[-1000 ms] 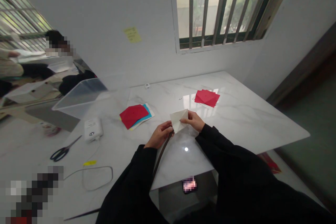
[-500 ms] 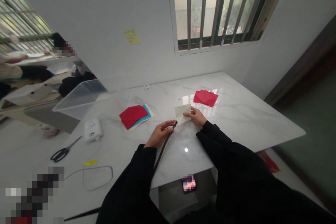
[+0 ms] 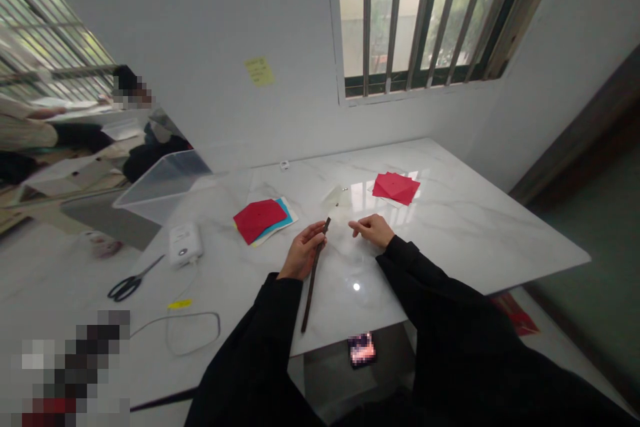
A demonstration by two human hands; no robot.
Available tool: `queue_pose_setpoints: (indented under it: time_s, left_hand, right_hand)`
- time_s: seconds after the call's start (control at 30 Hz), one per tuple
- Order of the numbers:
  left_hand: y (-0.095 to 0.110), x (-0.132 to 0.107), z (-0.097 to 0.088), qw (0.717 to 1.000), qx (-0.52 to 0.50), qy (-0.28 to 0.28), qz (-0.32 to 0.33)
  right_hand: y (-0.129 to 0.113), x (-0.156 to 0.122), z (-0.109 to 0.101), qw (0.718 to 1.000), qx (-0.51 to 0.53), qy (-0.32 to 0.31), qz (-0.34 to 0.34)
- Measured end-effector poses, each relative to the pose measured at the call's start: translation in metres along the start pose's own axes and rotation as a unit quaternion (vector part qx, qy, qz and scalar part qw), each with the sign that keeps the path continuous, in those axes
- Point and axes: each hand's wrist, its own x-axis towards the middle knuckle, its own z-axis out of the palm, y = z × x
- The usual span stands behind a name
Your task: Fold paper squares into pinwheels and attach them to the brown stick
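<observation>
My left hand (image 3: pixel 303 252) is closed around a thin dark brown stick (image 3: pixel 313 280), which slants from its upper end above my fingers down toward the table's front edge. My right hand (image 3: pixel 374 232) is off to the right, thumb and fingers pinched together; whether something tiny is between them cannot be made out. Just beyond both hands lies a pale cream paper piece (image 3: pixel 336 197), faint against the white table, with a small dark thing on it. Left of it is a stack of red paper pieces (image 3: pixel 260 219) over blue and cream ones. More red paper pieces (image 3: pixel 396 187) lie at the right.
The white marble-look table (image 3: pixel 465 227) meets the wall below a barred window. To the left are scissors (image 3: pixel 127 287), a white device (image 3: pixel 184 243) with a cable, and a clear plastic bin (image 3: pixel 165 187). Other people sit further left. A phone (image 3: pixel 362 349) is below the table edge.
My right hand has let go of the cream paper, which now lies farther back on the table. The stick has turned more upright in my left hand. The view has shifted slightly.
</observation>
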Motion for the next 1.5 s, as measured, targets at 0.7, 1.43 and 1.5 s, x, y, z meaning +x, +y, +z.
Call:
queue_pose_setpoints:
  time_s: [0.7, 1.43, 1.5]
  left_hand:
    - [-0.001, 0.001, -0.003, 1.000, 0.013, -0.005, 0.004]
    - [-0.002, 0.002, -0.003, 1.000, 0.004, 0.003, 0.002]
    - [-0.002, 0.002, -0.003, 1.000, 0.007, -0.001, 0.004]
  right_hand:
    - [-0.005, 0.002, -0.002, 0.999, -0.007, 0.016, 0.031]
    - [-0.005, -0.002, 0.010, 1.000, 0.009, 0.007, -0.027]
    - [-0.004, -0.001, 0.009, 0.998, -0.006, 0.049, -0.027]
